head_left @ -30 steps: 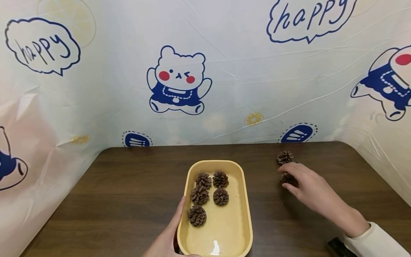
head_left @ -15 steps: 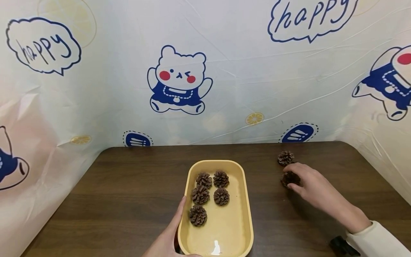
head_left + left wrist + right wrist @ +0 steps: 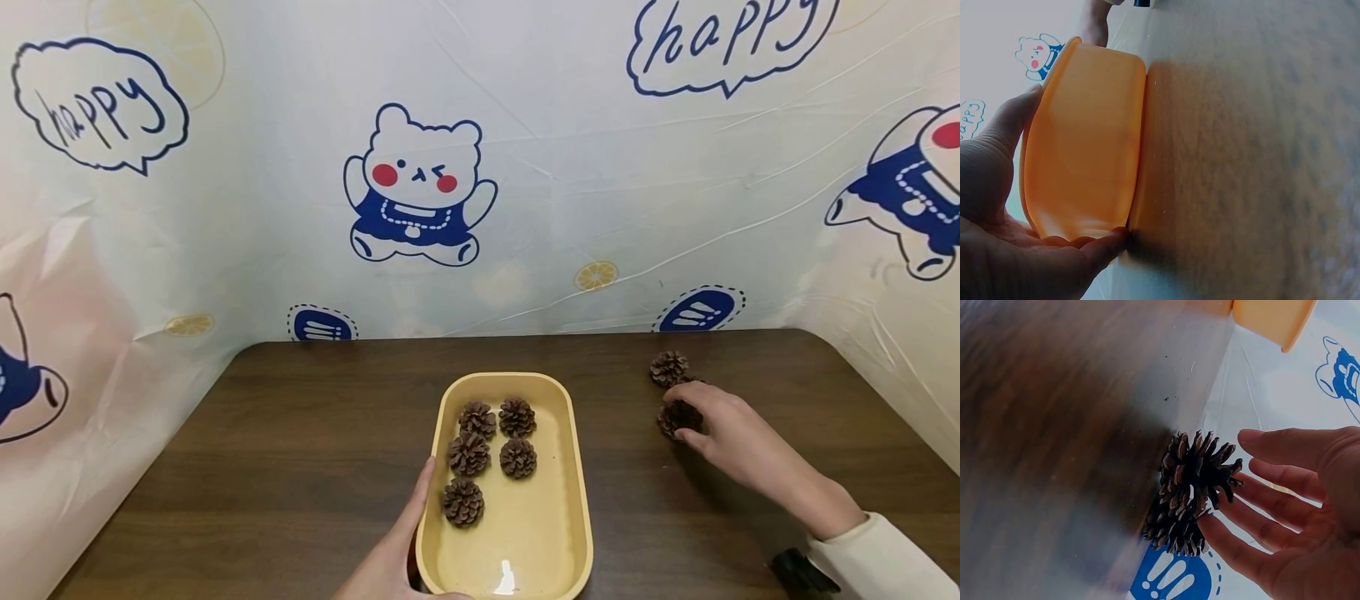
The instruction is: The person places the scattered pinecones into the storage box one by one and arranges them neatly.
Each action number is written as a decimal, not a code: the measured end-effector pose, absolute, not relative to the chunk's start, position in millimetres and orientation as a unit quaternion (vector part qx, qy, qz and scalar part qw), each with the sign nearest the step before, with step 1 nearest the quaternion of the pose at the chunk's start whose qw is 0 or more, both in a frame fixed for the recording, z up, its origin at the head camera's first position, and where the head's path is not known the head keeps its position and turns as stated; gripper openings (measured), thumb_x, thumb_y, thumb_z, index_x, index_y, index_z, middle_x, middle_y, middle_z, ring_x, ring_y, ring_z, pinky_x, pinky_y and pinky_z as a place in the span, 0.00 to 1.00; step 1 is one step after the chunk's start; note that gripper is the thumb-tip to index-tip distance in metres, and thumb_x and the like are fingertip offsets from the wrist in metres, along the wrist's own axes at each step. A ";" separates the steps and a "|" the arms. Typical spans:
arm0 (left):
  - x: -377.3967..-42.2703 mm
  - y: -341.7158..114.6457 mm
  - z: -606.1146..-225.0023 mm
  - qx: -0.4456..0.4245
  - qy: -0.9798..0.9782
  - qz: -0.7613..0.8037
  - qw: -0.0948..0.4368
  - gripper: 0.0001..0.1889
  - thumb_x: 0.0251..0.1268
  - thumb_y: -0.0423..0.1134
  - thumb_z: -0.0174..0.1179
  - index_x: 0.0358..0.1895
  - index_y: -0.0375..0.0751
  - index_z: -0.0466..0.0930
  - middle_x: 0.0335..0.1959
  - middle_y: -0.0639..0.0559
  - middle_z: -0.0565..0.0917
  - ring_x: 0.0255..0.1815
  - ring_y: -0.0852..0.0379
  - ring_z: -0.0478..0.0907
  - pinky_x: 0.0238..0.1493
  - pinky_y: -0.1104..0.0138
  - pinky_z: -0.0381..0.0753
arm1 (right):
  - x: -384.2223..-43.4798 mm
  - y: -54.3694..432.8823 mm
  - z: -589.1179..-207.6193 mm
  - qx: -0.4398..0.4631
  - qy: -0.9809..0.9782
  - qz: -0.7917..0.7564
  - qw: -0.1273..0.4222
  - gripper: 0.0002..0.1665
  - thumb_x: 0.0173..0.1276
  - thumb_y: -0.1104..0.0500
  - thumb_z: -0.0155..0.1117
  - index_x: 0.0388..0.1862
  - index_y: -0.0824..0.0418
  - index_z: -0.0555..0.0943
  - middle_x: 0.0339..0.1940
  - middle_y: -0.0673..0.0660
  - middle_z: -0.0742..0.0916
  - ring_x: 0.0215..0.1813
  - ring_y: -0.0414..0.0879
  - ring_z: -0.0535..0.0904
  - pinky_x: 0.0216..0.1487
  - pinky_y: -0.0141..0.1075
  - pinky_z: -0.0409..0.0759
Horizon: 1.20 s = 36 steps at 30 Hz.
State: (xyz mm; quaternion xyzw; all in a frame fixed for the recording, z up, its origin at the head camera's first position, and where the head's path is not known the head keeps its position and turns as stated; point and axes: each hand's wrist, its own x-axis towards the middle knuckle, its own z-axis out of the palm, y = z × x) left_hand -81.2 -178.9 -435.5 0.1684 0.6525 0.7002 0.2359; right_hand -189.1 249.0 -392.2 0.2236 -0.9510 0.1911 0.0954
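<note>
A deep yellow plastic tray (image 3: 536,533) stands on the table with several brown pine cones (image 3: 463,502) inside, mostly along its left side. My left hand (image 3: 390,554) grips its left wall; in the left wrist view the thumb lies at the rim and the fingertips (image 3: 1113,240) curl at the lower edge. To the right, my right hand (image 3: 738,437) reaches around a pine cone (image 3: 678,419) on the table. In the right wrist view the fingers (image 3: 1266,503) are spread and nearly straight at that pine cone (image 3: 1194,469), the thumb slightly apart from it.
Another pine cone (image 3: 668,368) lies just beyond the right hand, with one more partly hidden behind the fingers. A dark wooden table (image 3: 300,467) meets a printed cloth backdrop (image 3: 540,208) at its far edge. A black object (image 3: 802,571) is by the right cuff.
My right hand has shifted slightly to the right, so more of the pine cone at its fingers shows. The left hand and the tray stay in place.
</note>
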 end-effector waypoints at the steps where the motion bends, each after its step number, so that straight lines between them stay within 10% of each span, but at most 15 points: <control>1: -81.1 -179.0 -435.8 0.169 0.652 0.700 0.236 0.72 0.63 0.32 0.74 0.83 0.61 0.14 0.81 0.19 0.32 0.66 0.46 0.78 0.57 0.63 0.86 | -189.1 248.9 -392.0 0.224 -0.951 0.192 0.095 0.22 0.60 0.70 0.78 0.53 0.68 0.83 0.53 0.66 0.88 0.57 0.65 0.84 0.55 0.60 0.83; 36: -78.4 -176.2 -428.1 0.179 0.654 0.702 0.217 0.72 0.60 0.32 0.76 0.84 0.59 0.16 0.82 0.19 0.35 0.63 0.55 0.81 0.57 0.61 0.87 | -187.0 247.9 -388.9 0.218 -0.956 0.190 0.053 0.23 0.60 0.71 0.78 0.55 0.67 0.84 0.53 0.64 0.89 0.56 0.63 0.85 0.54 0.58 0.85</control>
